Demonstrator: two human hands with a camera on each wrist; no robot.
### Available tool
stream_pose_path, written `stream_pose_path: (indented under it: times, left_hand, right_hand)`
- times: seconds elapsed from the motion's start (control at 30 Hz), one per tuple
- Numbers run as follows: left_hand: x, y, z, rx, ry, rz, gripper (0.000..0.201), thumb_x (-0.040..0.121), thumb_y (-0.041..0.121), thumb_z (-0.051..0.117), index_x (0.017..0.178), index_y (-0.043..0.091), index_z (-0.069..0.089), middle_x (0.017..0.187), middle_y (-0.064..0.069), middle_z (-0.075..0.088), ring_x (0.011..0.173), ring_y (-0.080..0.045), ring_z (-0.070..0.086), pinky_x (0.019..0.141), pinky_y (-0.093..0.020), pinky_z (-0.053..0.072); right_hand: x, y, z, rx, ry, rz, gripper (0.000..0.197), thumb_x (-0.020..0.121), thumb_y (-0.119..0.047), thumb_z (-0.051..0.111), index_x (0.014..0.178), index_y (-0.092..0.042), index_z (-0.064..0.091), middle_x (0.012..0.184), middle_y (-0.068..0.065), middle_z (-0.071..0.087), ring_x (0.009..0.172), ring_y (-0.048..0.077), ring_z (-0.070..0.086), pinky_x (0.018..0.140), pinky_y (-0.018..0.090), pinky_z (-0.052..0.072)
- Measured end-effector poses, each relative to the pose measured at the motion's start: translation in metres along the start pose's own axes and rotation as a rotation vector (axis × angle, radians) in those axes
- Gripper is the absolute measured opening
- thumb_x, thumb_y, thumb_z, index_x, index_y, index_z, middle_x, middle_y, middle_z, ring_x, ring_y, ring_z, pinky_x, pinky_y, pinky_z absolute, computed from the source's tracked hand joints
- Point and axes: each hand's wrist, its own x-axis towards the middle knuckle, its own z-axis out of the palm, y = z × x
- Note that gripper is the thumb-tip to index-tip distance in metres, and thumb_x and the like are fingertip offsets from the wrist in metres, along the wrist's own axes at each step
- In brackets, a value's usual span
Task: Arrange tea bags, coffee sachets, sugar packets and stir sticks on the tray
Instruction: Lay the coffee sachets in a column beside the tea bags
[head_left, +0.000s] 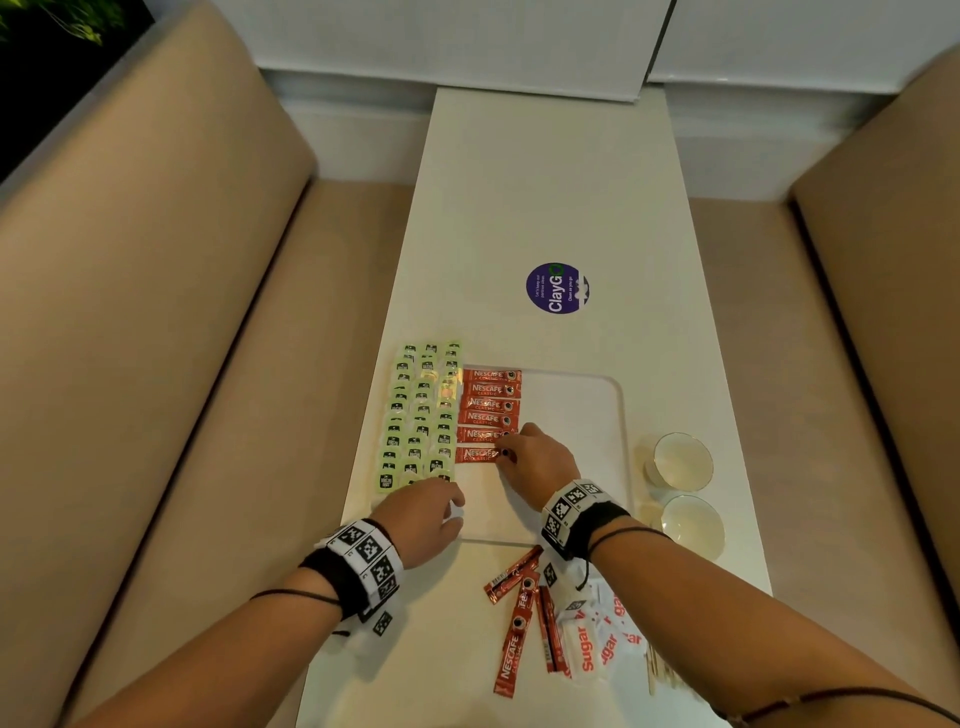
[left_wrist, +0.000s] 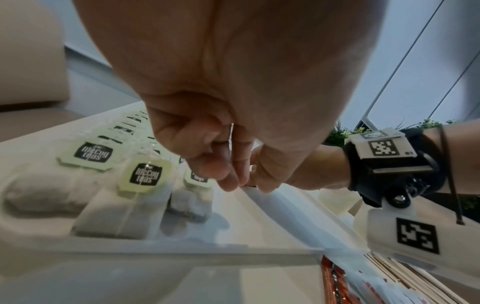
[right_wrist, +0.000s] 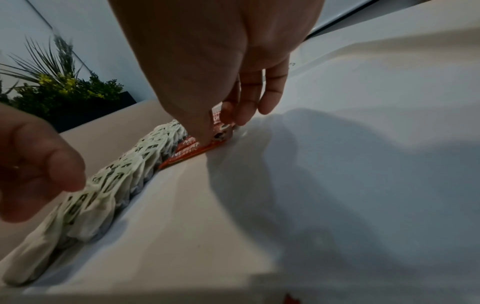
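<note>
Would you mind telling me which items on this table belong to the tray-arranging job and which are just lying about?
Part of the job:
tray
tea bags
coffee sachets on the tray
loose coffee sachets
sugar packets
stir sticks
right hand, on the nearest sachet in the tray
left hand

Just lying about:
two white bowls
purple sticker

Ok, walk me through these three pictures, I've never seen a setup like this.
No machine here: a person works with bare hands, wearing three cameras. The big picture comes from the head; the other two from each wrist, looking along the fingers. On the white table sits a tray with rows of tea bags and red coffee sachets. The right hand touches the nearest sachet; the left hand hovers by the tea bags, holding nothing visible. More sachets, sugar packets and two bowls wait off the tray.
</note>
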Motion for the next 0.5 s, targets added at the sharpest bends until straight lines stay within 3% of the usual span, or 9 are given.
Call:
stream_pose_path:
  times: [0.17,0.5]
  left_hand:
    - [-0.005,-0.002,0.004,-0.057,0.017,-0.010,0.028,0.097,0.035,0.056,0.123,0.025,0.060,0.096,0.014,0.056,0.085,-0.007,0.052,0.076,-0.023,0.041]
    - [-0.013,-0.002,0.011,-0.098,0.010,-0.023,0.028,0.097,0.035,0.056,0.123,0.026,0.060,0.098,0.012,0.059,0.085,-0.006,0.053,0.076,-0.022,0.041]
  right_hand:
    - [0.001,-0.001,0.000,-0.013,-0.019,-0.003,0.026,0.102,-0.033,0.052,0.120,-0.025,0.070,0.110,0.000,0.061,0.090,0.020,0.064,0.080,0.032,0.055]
    - [0.005,-0.004,-0.001,-0.012,0.013,-0.003,0.026,0.103,-0.033,0.052,0.118,-0.024,0.071,0.110,0.001,0.062,0.089,0.021,0.063,0.078,0.030,0.051]
